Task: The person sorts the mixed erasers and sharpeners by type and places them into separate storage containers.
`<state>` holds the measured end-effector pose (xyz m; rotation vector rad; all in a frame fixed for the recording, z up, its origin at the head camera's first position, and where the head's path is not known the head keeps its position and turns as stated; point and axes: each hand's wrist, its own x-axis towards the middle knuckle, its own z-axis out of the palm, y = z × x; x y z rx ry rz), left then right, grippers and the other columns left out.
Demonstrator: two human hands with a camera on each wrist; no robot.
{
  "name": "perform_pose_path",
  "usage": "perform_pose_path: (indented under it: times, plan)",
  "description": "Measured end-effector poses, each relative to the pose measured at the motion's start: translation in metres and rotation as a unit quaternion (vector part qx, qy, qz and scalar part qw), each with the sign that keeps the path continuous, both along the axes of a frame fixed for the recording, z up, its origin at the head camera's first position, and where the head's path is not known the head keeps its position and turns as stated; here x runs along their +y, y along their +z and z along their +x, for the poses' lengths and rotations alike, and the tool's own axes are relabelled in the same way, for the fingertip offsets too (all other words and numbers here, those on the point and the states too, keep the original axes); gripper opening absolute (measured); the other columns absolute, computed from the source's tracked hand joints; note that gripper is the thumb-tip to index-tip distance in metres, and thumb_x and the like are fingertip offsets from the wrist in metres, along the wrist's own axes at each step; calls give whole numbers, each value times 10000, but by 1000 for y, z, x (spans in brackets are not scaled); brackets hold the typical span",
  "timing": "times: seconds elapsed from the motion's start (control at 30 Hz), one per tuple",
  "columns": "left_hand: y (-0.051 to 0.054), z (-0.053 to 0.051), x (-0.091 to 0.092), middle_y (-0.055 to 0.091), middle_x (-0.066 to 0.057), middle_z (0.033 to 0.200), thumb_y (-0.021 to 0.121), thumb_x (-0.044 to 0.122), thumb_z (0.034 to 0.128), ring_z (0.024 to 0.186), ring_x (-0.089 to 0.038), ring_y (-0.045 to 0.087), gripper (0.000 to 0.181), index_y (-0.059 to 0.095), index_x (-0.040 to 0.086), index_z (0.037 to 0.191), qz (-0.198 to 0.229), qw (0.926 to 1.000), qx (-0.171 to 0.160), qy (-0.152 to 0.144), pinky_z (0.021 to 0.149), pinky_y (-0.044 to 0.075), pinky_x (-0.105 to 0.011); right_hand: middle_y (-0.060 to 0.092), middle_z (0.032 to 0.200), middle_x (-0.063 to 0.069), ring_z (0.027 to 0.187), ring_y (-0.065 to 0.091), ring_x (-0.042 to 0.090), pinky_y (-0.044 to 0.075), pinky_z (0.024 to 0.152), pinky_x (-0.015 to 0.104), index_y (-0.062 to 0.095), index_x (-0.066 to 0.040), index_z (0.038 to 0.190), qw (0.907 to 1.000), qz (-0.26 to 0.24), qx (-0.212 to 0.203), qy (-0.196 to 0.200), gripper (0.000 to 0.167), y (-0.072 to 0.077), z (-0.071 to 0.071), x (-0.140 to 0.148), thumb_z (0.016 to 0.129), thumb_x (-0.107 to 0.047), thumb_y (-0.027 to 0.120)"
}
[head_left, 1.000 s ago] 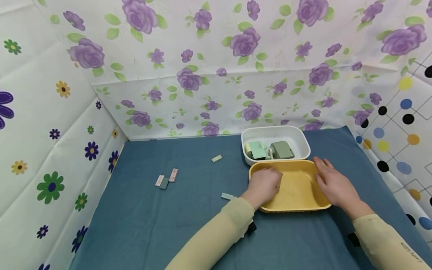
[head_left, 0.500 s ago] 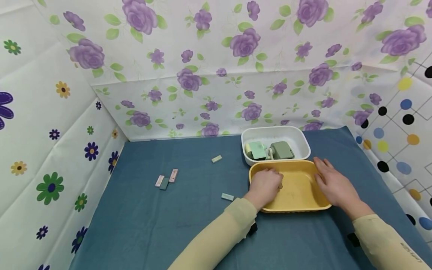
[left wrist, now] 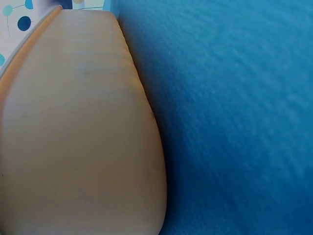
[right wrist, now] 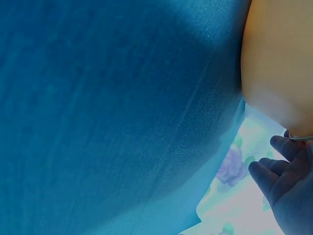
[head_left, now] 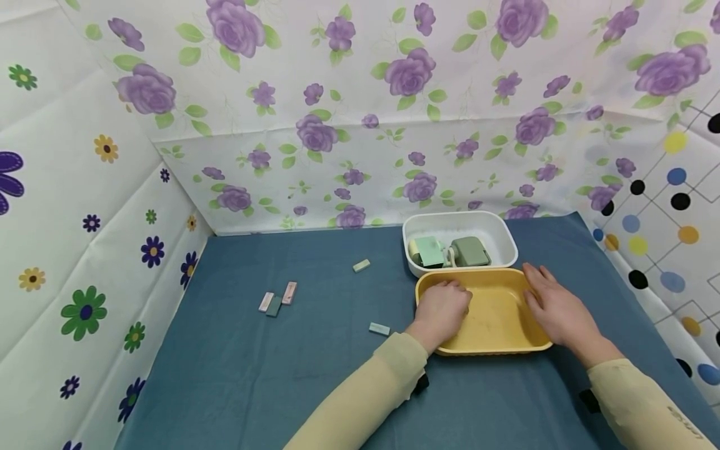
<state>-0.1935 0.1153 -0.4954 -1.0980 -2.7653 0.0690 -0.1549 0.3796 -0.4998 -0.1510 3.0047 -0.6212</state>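
A shallow yellow plastic basin point(head_left: 500, 312) stands on the blue cloth; its outer wall point(left wrist: 83, 127) fills much of the left wrist view. My left hand point(head_left: 441, 312) reaches over its left rim, with curled fingers lowered inside. Whatever may be under those fingers is hidden. My right hand point(head_left: 557, 309) holds the right rim, thumb on the inner side and fingers along the outside. In the right wrist view, fingers of the right hand point(right wrist: 291, 176) show beside the wall's lower edge.
Behind the yellow basin sits a white basin point(head_left: 500, 231) holding a mint block point(head_left: 429, 251) and a grey-green boxy item point(head_left: 470, 251). Small blocks lie leftward: a pale blue one point(head_left: 379, 329), a cream one point(head_left: 361, 265), two pink and one dark green point(head_left: 274, 306).
My left hand has shifted very slightly within the yellow basin, and its forearm a little rightward, uncovering more of the pale blue block. The right hand and both basins hold their places.
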Motion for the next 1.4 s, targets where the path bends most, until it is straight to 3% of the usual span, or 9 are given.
perform_pose_path:
  times: [0.2,0.47,0.8,1.17,1.27,1.4]
  plan:
    - [-1,0,-1,726,141,1004,705,282,1049,999,-62,646,125,815,302,1105,136,9999,36,-83,916,541,-207,211,1735,263,1595,124,515,219,1199,755,122,-45,1718,10000,22,-45,-3,712,-1,1,0,1157,-317,466]
    - [-2,0,-2,752,145,1208,728,371,1038,1160,-61,648,255,780,290,1275,274,9993,-59,-247,1044,497,-210,214,1734,262,1597,125,511,217,1195,759,122,-54,1720,10000,-11,-30,-43,714,-1,0,0,1156,-317,472]
    - [0,3,-4,745,119,1290,702,369,1058,1266,-73,640,296,764,263,1327,597,9969,84,-506,1130,463,-236,195,1737,264,1599,104,511,200,1195,764,96,-69,1723,10000,-26,-58,-24,721,-2,0,3,1163,-355,449]
    - [2,1,-8,772,122,1143,684,370,1062,1027,-34,677,238,807,245,1221,1376,9854,437,-907,930,540,-187,221,1731,266,1596,134,511,217,1193,761,119,-58,1721,10000,-9,40,-38,712,0,0,1,1157,-325,463]
    - [4,4,-12,774,133,1074,697,375,1051,894,9,677,211,828,250,1159,1853,9761,512,-1014,794,546,-159,225,1730,266,1592,147,512,231,1186,764,132,-56,1720,10000,4,46,-46,709,-1,0,1,1158,-326,467]
    - [10,11,-21,784,156,1013,736,397,1021,730,68,643,200,853,262,1111,2594,9595,418,-1018,629,464,-75,243,1724,268,1585,175,515,253,1177,764,153,-48,1717,9999,49,107,-34,702,-2,0,1,1155,-316,479]
